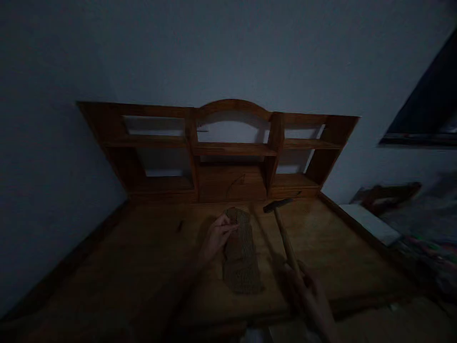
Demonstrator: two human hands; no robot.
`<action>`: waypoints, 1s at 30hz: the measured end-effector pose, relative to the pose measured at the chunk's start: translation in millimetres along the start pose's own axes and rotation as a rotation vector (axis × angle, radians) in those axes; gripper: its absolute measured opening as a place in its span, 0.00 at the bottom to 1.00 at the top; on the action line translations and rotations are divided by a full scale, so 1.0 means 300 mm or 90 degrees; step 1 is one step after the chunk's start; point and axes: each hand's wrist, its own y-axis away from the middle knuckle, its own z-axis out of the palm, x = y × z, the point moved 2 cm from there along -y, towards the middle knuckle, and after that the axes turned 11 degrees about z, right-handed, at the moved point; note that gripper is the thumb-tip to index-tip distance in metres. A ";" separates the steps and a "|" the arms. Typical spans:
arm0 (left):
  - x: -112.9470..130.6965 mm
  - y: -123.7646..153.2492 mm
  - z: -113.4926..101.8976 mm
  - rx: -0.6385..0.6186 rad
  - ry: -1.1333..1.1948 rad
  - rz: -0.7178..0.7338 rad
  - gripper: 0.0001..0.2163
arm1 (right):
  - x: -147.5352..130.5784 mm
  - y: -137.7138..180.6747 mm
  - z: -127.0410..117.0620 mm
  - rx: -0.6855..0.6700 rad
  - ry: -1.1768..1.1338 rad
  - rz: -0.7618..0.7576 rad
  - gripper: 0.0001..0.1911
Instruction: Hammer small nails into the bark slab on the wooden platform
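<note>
The scene is dim. My right hand (310, 296) grips the wooden handle of a hammer (283, 231), whose dark head points up and away, raised over a wooden panel (332, 247). My left hand (217, 238) rests its fingertips on the top left of a rough brown woven strip (242, 252) that lies lengthwise on the panel. The fingers look pinched together, perhaps on something small that I cannot make out.
A wooden shelf unit (228, 150) with an arched centre and several compartments stands at the panel's far edge against a pale wall. A white board (369, 223) and dark wooden pieces (389, 193) lie to the right. A small dark item (179, 226) lies left of my hand.
</note>
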 end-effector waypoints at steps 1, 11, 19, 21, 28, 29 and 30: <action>-0.004 0.003 -0.001 0.003 0.002 0.002 0.10 | -0.003 0.005 0.000 -0.002 0.004 0.005 0.34; -0.037 0.016 0.018 -0.003 -0.013 -0.013 0.11 | -0.070 0.043 0.016 0.018 0.019 -0.034 0.31; -0.018 0.009 0.013 -0.014 -0.022 -0.045 0.11 | -0.052 0.030 0.014 -0.001 0.031 -0.001 0.32; -0.016 0.008 0.012 -0.017 -0.022 -0.049 0.11 | -0.049 0.030 0.012 0.003 0.036 0.007 0.34; -0.001 0.003 0.009 -0.031 -0.010 -0.058 0.11 | -0.067 0.039 0.016 0.038 0.032 -0.001 0.38; -0.002 0.005 0.009 -0.031 -0.006 -0.064 0.11 | -0.069 0.039 0.017 0.039 0.033 -0.007 0.38; -0.003 0.007 0.010 -0.031 -0.002 -0.067 0.12 | -0.070 0.039 0.019 0.038 0.034 -0.011 0.38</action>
